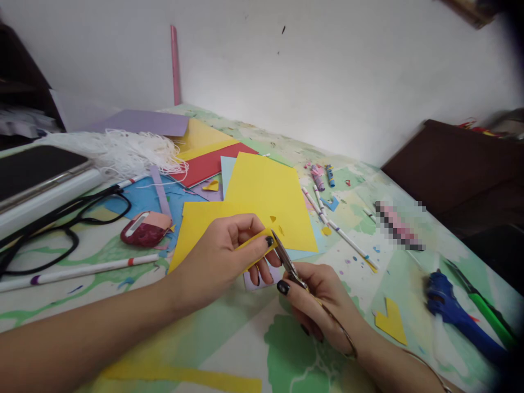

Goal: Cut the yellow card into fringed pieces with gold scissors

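My left hand (229, 245) pinches a narrow yellow paper strip (257, 243) between thumb and fingers. In my right hand (323, 305) is a small pair of metal scissors (289, 265), with its blades at the right end of the strip. Whether the blades are closed on the paper cannot be made out. Beneath and beyond both hands lie yellow sheets (266, 191), with a few tiny yellow scraps (280, 229) on top. A longer yellow strip (184, 376) lies by the near table edge.
Black glasses (77, 240), white string (131, 153) and a maroon case (145, 229) are at left. On the right lie a blue glue gun (458, 311), a green-handled tool (487, 311), paper straws (354, 244) and a cut yellow piece (392, 322). Red paper (213, 164) lies behind.
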A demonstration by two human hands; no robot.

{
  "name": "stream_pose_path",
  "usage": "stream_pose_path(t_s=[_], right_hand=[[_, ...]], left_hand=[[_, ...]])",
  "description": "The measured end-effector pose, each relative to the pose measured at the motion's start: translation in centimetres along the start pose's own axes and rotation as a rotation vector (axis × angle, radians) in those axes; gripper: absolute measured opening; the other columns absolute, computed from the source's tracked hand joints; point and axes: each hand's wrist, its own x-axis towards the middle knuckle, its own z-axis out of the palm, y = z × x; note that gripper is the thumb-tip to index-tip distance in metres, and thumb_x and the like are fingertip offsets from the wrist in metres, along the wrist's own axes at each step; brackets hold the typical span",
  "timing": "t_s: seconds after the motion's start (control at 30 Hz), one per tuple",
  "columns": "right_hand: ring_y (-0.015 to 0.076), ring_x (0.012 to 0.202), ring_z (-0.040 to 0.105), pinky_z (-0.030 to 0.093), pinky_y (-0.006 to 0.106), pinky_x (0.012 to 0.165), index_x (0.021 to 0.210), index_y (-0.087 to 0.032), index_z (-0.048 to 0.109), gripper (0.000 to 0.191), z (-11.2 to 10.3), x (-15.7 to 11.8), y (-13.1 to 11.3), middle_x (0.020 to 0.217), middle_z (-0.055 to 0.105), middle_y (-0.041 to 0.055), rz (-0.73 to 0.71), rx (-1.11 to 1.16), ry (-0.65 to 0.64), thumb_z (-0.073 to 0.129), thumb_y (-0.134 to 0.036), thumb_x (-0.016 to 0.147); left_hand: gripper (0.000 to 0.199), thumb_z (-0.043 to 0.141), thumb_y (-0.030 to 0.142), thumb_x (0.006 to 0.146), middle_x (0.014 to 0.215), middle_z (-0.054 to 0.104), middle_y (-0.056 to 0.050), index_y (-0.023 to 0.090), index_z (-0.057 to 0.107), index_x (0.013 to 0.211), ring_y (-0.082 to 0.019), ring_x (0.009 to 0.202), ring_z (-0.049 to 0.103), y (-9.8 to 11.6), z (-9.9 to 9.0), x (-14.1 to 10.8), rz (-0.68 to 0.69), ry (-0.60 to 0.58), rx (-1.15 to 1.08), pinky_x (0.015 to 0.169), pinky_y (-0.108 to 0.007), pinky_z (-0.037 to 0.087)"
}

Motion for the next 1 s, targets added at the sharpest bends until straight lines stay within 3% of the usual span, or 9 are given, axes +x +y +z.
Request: stream_pose_path(t_s=[1.0], right_hand=[[0.0036,0.033,0.027,0.019,0.015,0.031,0.057,-0.017,0.043,0.036,0.50,0.25,-0.64,0.039,0.033,-0.0081,0.092,-0.039,0.096,0.061,-0.042,0.076]], left_hand=[[0.017,0.050,0.028,0.087,0.068,0.065,0.000,0.017,0.052,0.074,-0.012,0.055,0.063,-0.10,-0.12,-0.16,-0.003,-0.016,-0.019,0.048,-0.022,0.048]])
